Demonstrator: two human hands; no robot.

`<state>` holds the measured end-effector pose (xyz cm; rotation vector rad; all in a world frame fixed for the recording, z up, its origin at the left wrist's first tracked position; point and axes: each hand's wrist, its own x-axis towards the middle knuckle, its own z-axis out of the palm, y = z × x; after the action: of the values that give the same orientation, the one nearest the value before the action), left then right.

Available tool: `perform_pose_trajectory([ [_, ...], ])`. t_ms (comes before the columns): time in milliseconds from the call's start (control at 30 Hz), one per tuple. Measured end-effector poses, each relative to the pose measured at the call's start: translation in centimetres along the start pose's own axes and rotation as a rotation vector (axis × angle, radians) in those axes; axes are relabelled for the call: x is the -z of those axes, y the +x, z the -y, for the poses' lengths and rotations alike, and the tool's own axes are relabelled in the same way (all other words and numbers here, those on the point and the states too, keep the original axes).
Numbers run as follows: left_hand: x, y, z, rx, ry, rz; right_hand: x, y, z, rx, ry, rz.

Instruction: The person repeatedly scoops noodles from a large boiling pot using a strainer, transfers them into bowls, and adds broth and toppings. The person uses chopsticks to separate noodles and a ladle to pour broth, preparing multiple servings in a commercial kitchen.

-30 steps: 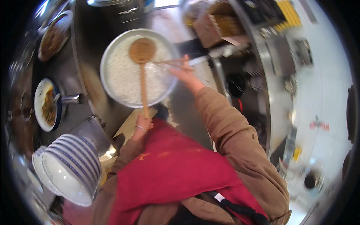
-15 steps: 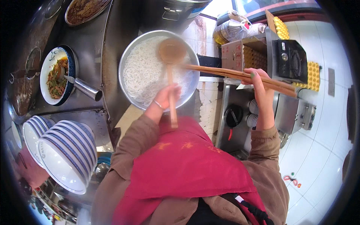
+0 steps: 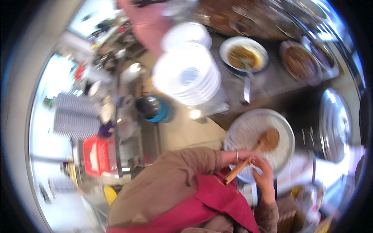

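Observation:
A large metal basin [image 3: 292,134] holds white noodles [image 3: 246,130] in cloudy water. The round bowl of a wooden ladle [image 3: 269,139] lies over the noodles. My left hand [image 3: 243,154] is closed around the ladle's handle, and long wooden chopsticks [image 3: 234,174] lie alongside the handle in the same grip. Beside it, at the basin's near rim, my right hand [image 3: 265,173] has thumb and fingers apart, with the fingertips close to the left hand. Motion blur hides whether those fingertips touch the wood.
Stacked white bowls [image 3: 186,73] stand beyond the basin to the left. A bowl of cooked food [image 3: 241,57] with a metal-handled spoon [image 3: 247,89] sits on the counter. A shiny lidded pot [image 3: 335,124] is at the right; a red basket [image 3: 97,157] is far left.
The view has swung left. My right hand has come from the right to beside my left hand and released the chopsticks, which are now in my left hand with the ladle.

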<state>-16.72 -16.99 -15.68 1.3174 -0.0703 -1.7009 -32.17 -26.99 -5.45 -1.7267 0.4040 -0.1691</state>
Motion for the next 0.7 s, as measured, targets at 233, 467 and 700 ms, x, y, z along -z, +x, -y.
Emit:
perform_pose_trajectory([
  [233,3.9,-10.3,-0.1,0.165,-0.665,0.339,8.5,8.8,-20.5,-0.289,-0.346,-0.307],
  [467,4.8,-17.9,4.2,-0.008,-0.704,0.343,-0.3,11.0,-34.7,-0.443,-0.87,0.119],
  [700,7.4,-20.3,5.2,-0.034,-0.66,0.357,1.1,8.8,-19.0,-0.328,-0.353,-0.156],
])
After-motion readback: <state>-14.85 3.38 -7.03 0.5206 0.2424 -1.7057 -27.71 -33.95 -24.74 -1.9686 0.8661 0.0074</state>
